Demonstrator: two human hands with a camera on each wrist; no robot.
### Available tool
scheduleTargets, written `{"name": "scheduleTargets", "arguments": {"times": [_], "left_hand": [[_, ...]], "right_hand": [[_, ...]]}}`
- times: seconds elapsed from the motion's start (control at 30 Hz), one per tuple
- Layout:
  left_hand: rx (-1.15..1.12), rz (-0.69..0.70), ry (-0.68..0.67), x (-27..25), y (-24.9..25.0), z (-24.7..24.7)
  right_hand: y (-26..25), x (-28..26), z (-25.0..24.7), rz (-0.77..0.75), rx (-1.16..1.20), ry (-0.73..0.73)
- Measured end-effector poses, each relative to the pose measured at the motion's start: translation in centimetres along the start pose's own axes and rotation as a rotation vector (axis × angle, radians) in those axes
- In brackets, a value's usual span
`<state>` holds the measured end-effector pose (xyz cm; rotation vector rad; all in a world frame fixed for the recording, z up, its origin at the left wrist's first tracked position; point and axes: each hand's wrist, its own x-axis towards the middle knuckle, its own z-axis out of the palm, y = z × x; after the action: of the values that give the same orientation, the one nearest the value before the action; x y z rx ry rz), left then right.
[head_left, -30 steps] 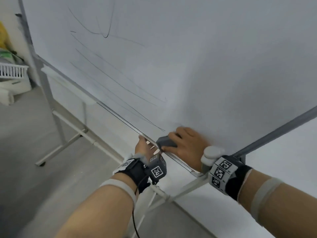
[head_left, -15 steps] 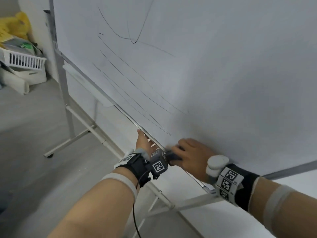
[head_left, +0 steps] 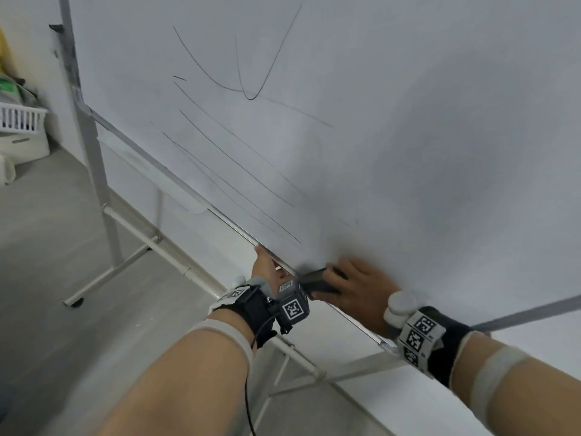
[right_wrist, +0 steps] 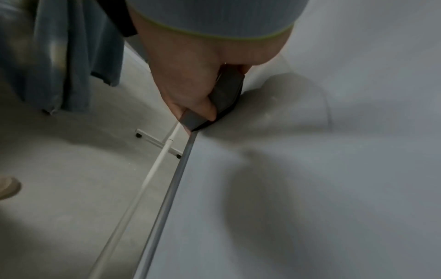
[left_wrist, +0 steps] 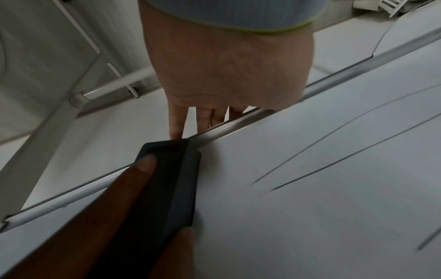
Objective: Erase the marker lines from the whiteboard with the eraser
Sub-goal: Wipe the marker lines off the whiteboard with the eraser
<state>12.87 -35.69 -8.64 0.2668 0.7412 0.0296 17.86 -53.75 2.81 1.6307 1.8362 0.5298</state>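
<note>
The whiteboard (head_left: 408, 152) leans on its stand, with several thin black marker lines (head_left: 239, 165) across its left half. My right hand (head_left: 338, 283) grips a dark grey eraser (head_left: 316, 280) and presses it flat on the board at the lower frame edge, just below the ends of the lowest lines. In the right wrist view my thumb and fingers wrap the eraser (right_wrist: 225, 92). My left hand (head_left: 264, 265) holds the board's lower edge just left of the eraser (left_wrist: 176, 179), fingers (left_wrist: 177, 120) behind the frame, thumb on the front.
A white pen tray (head_left: 151, 171) is fixed under the board's lower edge, further left. The stand's white legs and crossbar (head_left: 151, 243) spread over the grey floor (head_left: 63, 309). A white slatted basket (head_left: 19, 118) sits at the far left by the wall.
My right hand has slid the eraser down to the board's lower edge. My left hand keeps its hold on the edge. The head view has swung, showing more of the lines.
</note>
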Motion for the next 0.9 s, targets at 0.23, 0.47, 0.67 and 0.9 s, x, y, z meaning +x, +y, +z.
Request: {"name": "scheduleTargets", "arguments": {"times": [0.23, 0.47, 0.67, 0.9], "left_hand": [[0.043, -0.071, -0.005, -1.2, 0.5, 0.1], [0.011, -0.122, -0.05, -1.7, 1.4, -0.4], [-0.015, -0.057, -0.008, -1.3, 0.5, 0.0], [0.025, -0.058, -0.024, -1.1, 0.4, -0.1]], "right_hand": [[5.5, 6.9, -6.7, 0.344, 0.024, 0.241], [2.3, -0.2, -2.5, 0.129, -0.037, 0.05], [4.6, -0.5, -4.0, 0.452, -0.108, 0.311], [-0.4, 0.6, 0.3, 0.322, -0.077, 0.175]]}}
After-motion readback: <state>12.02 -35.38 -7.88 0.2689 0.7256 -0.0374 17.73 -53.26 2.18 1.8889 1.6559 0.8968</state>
